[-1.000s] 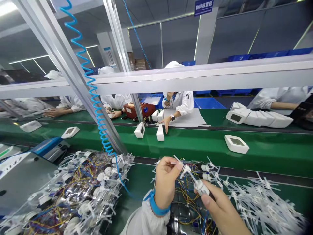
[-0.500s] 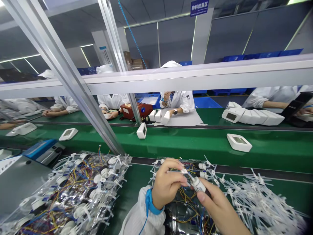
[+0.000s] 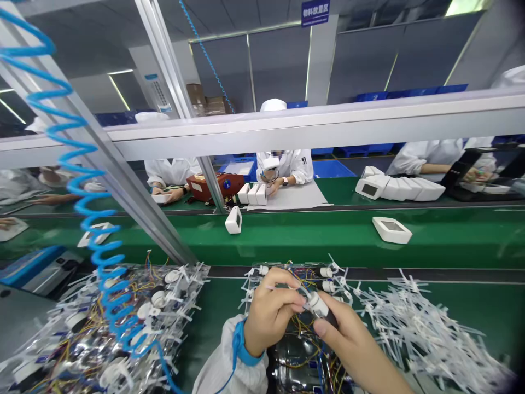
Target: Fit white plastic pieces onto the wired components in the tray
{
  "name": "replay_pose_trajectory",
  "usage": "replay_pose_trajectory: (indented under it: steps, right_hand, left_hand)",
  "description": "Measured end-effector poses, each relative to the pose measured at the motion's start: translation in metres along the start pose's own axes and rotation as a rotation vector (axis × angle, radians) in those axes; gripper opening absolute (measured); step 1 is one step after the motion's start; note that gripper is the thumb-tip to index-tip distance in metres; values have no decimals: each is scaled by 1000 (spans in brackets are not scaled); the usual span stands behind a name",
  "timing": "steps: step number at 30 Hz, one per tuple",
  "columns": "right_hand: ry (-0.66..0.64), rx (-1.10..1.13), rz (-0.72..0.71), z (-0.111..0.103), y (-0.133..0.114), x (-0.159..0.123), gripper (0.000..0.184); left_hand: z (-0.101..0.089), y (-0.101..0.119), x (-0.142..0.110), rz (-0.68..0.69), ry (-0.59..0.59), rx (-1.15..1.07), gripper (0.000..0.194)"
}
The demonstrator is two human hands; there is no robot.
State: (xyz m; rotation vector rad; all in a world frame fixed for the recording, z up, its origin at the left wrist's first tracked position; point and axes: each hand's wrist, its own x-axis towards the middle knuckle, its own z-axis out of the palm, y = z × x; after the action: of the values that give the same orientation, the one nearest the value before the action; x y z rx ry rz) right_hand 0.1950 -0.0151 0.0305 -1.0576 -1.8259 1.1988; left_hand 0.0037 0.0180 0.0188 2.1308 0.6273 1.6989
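My right hand (image 3: 348, 336) grips a small white-and-black cylindrical part (image 3: 319, 305) between thumb and fingers. At its upper end, my left hand (image 3: 270, 314) pinches a thin whitish plastic tube (image 3: 304, 291) that meets the cylinder; the fingertips partly hide it. A blue wrist strap (image 3: 248, 345) circles my left wrist. Below both hands lies a clear plastic tray (image 3: 289, 358) with coloured wires and more white cylinders.
To the right spreads a heap of white tube pieces (image 3: 426, 334). More wired parts (image 3: 135, 328) fill trays at left, behind a blue coiled cord (image 3: 94, 219). Beyond runs a green conveyor (image 3: 303, 235) with white devices (image 3: 391, 230); co-workers in white sit across it.
The view has swung slightly right, bringing the blue coiled cord into sight at left. My hands remain together at the cylinder and tube. The co-worker opposite has raised a white device.
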Motion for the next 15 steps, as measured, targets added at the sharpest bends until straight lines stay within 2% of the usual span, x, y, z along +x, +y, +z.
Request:
replay_pose_trajectory:
  steps: [6,15]
  right_hand:
    - [8,-5,-38,-2,-7,-3,55]
    - [6,-75,-11,-4,-8,-6,60]
  left_hand:
    - [8,7,1,-6,-18,0,12]
    - [7,8,-3,-36,11,33,13]
